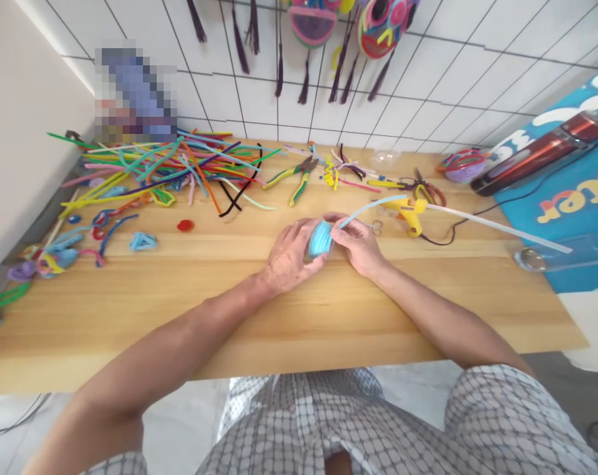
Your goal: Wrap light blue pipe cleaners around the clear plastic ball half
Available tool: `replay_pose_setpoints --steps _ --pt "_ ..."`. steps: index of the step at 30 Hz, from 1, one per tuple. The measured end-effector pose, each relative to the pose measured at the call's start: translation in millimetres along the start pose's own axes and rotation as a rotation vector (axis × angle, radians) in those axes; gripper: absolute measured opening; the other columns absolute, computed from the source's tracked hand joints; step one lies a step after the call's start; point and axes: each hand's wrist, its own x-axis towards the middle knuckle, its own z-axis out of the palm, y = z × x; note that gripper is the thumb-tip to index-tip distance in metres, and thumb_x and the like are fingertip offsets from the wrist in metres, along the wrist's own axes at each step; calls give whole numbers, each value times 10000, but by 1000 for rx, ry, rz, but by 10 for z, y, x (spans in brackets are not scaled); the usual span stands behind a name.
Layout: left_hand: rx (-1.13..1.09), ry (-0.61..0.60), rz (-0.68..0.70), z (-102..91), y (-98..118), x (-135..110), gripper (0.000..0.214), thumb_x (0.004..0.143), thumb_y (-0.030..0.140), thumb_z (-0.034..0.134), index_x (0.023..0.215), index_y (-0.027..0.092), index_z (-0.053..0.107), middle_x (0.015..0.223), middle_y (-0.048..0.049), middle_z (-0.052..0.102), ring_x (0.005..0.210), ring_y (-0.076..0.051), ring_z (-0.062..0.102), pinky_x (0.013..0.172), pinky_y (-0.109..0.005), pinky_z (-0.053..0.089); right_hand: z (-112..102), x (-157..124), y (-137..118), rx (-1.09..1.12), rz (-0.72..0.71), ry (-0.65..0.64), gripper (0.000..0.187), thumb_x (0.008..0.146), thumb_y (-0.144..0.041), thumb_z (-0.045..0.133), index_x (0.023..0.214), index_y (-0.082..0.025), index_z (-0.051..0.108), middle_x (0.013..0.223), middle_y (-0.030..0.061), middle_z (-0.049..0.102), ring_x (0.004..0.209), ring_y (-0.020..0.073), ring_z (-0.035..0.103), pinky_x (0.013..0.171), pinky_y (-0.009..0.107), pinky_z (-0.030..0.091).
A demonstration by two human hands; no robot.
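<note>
Near the middle of the wooden table, my left hand (pixel 293 258) is wrapped round a small clear rounded piece partly covered with light blue pipe cleaner windings (pixel 321 239). My right hand (pixel 358 243) pinches a light blue pipe cleaner (pixel 370 206) against the right side of the wound piece. The strip's free end arcs up to the right, toward the yellow glue gun (pixel 408 212). My fingers hide part of the piece's far side.
A heap of colourful pipe cleaners (pixel 170 165) covers the back left. Green-handled pliers (pixel 301 178) and scissors (pixel 427 191) lie at the back. A red thermos (pixel 540 153) lies at the right. Decorated ornaments (pixel 384 30) with dark tassels hang on the tiled wall.
</note>
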Motion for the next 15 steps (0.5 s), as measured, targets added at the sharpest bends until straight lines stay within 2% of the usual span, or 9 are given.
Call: replay_pose_setpoints --steps 11,15 --pt "-232 19 30 8 -133 5 654 1030 530 719 1555 190 527 1509 -197 670 1408 -357 655 1219 -557 536 21 20 2 -58 -68 -58 493 730 -678 965 781 -263 704 1085 35 768 1000 212 685 851 339 577" --pt "-266 -2 11 -29 -144 -15 667 1040 568 707 1562 195 525 1515 -201 661 1415 -364 648 1219 -577 530 40 17 -2 -52 -78 -52 494 725 -669 978 777 -255 714 1097 42 775 984 203 690 837 326 587"
